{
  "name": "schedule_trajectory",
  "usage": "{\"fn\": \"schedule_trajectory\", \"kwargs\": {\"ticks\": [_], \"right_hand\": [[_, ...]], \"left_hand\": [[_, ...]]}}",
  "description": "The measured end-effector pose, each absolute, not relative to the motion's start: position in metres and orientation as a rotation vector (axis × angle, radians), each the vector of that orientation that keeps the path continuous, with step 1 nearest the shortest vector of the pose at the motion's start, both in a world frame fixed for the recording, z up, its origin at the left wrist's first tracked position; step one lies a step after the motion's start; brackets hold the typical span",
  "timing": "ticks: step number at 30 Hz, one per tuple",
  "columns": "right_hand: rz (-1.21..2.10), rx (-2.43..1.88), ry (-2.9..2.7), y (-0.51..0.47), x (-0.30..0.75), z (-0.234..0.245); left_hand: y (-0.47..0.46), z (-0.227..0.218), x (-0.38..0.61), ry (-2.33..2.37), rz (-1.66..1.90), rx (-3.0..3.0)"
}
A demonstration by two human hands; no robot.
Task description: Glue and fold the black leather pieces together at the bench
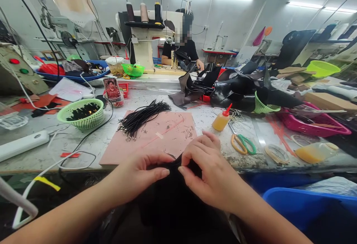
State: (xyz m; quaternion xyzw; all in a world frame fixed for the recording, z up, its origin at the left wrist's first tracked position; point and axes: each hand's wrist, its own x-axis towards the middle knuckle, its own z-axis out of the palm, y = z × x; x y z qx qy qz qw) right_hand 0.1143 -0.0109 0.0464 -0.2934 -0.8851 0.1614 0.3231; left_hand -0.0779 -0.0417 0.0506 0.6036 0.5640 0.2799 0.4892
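My left hand [145,169] and my right hand [205,167] meet just in front of the table edge. Both pinch a black piece of material [176,162] between thumb and fingers; its exact kind cannot be made out against the dark clothing below. Beyond them lies a pink board [178,132] with scuffs and a strip of tape. A bundle of thin black cords [145,119] with pale tips rests on its far left part. Right of the board stand a glue bottle [221,119] with a red nozzle and scissors [243,143] with orange and green handles.
A light green basket [82,114] with small black pieces stands at left, near a propped phone [112,88]. Black leather pieces [234,87] are heaped at back right. A magenta basket [315,121] and a blue bin [309,203] are at right. Across the table sits a co-worker [189,50].
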Motion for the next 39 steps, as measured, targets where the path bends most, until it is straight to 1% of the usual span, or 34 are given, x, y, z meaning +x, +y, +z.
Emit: {"fn": "schedule_trajectory", "kwargs": {"ticks": [26, 32, 39], "right_hand": [[0.341, -0.814, -2.365, -0.017, 0.111, 0.048], [0.325, -0.832, -2.394, -0.017, 0.118, 0.05], [0.373, -0.78, -2.407, -0.011, 0.127, 0.053]], "left_hand": [[-0.044, 0.048, -0.069, 1.371, 0.774, 1.394], [-0.04, 0.053, -0.063, 1.386, 0.69, 1.469], [-0.038, 0.054, -0.065, 1.377, 0.679, 1.491]]}}
